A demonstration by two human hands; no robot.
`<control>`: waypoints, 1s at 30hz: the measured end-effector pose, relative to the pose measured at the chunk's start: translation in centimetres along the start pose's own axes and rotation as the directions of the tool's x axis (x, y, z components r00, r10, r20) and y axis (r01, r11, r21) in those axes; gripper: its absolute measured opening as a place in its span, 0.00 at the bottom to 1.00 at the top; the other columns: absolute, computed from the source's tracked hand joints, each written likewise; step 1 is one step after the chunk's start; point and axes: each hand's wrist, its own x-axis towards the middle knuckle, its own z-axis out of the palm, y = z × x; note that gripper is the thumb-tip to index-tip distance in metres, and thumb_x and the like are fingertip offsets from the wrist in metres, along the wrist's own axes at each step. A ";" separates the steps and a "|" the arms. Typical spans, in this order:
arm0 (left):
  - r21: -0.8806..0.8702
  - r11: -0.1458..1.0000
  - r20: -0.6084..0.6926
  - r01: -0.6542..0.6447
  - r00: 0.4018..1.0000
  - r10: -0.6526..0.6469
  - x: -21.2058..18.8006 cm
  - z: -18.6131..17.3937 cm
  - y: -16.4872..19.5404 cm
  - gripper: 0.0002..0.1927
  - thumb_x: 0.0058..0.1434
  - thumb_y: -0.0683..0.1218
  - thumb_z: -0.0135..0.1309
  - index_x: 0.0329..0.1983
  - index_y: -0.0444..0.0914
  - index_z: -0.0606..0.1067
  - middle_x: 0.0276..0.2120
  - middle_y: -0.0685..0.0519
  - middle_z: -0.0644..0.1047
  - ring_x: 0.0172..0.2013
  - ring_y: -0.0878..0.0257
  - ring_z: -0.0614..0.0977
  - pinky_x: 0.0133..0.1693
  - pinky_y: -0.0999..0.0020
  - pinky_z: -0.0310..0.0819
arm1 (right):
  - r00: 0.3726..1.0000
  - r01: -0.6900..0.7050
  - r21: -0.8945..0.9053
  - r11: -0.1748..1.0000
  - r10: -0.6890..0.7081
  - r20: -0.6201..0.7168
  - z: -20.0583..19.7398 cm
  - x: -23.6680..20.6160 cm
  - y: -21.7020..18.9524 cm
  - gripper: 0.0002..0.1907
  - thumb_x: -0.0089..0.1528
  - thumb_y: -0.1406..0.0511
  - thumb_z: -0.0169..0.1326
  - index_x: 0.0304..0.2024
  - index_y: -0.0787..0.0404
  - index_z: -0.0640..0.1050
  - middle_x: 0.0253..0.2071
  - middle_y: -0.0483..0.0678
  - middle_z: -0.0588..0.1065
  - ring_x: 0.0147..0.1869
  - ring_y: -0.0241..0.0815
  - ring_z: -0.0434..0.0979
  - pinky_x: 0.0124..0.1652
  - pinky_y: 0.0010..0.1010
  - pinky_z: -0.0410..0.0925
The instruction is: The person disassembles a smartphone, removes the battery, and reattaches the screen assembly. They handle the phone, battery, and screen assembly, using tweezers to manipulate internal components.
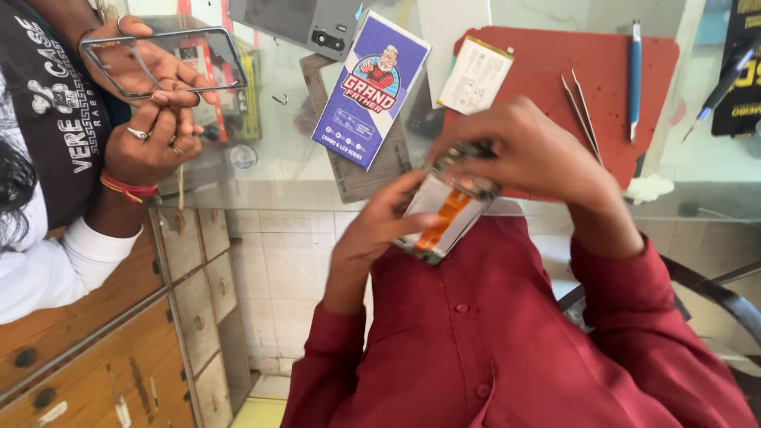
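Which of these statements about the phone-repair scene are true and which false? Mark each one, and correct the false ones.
1. Both of the person's hands hold an opened phone with an orange strip inside. True: the left hand and the right hand grip the opened phone.
2. The tweezers lie on a green mat. False: the tweezers lie on a red mat.
3. A purple box rests on the glass counter. True: the purple box lies on the glass counter.
4. The other person's hands are empty. False: the co-worker's hand holds a clear phone case.
5. The blue-handled tool is in the right hand. False: the blue-handled tool lies on the mat.
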 end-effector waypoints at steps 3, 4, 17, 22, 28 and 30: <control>-0.051 0.999 -0.126 0.005 0.992 -0.011 1.5 1.0 -0.9 0.28 0.66 0.41 0.59 0.67 0.29 0.66 0.57 0.43 0.75 0.55 0.60 0.77 0.57 0.64 0.72 | 0.929 -0.145 -0.061 0.988 0.115 -0.351 1.8 0.3 1.5 0.17 0.66 0.65 0.63 0.55 0.64 0.78 0.39 0.50 0.80 0.38 0.43 0.81 0.39 0.31 0.72; -0.026 0.998 -0.165 -0.059 0.985 0.054 2.0 1.3 -1.0 0.27 0.67 0.41 0.58 0.68 0.29 0.65 0.57 0.44 0.75 0.56 0.60 0.77 0.58 0.64 0.71 | 0.855 -0.187 -0.060 0.981 0.132 -0.501 2.3 0.4 2.3 0.18 0.69 0.65 0.62 0.58 0.65 0.76 0.40 0.50 0.79 0.43 0.43 0.83 0.42 0.31 0.74; -0.083 0.894 -0.307 -0.440 0.865 0.398 4.2 2.7 2.7 0.31 0.66 0.32 0.57 0.69 0.33 0.57 0.58 0.39 0.76 0.56 0.46 0.82 0.59 0.53 0.79 | 0.686 -0.654 -0.387 0.650 0.292 -0.667 7.4 3.5 6.2 0.50 0.57 0.60 0.74 0.71 0.67 0.57 0.57 0.66 0.61 0.58 0.64 0.66 0.42 0.47 0.70; -0.056 0.906 -0.288 -0.419 0.876 0.387 4.1 3.1 3.8 0.35 0.65 0.28 0.55 0.71 0.35 0.55 0.58 0.39 0.75 0.56 0.45 0.83 0.58 0.52 0.81 | 0.702 -0.636 -0.312 0.705 0.363 -0.613 5.9 4.2 6.2 0.56 0.51 0.62 0.77 0.71 0.67 0.56 0.57 0.70 0.58 0.55 0.71 0.64 0.49 0.53 0.68; -0.124 0.879 -0.325 -0.460 0.856 0.402 4.4 3.1 4.0 0.38 0.63 0.27 0.54 0.73 0.36 0.54 0.58 0.40 0.75 0.54 0.44 0.83 0.57 0.51 0.82 | 0.730 -0.557 -0.291 0.778 0.292 -0.617 4.8 3.7 7.4 0.54 0.48 0.64 0.77 0.67 0.73 0.58 0.51 0.71 0.68 0.53 0.72 0.70 0.49 0.54 0.67; -0.106 0.879 -0.349 -0.466 0.845 0.406 4.7 2.9 4.0 0.38 0.62 0.28 0.53 0.72 0.37 0.55 0.57 0.40 0.76 0.54 0.45 0.83 0.57 0.51 0.82 | 0.741 -0.443 -0.109 0.890 0.295 -0.604 4.6 3.3 7.8 0.36 0.57 0.68 0.71 0.61 0.70 0.66 0.51 0.63 0.76 0.55 0.59 0.79 0.52 0.44 0.72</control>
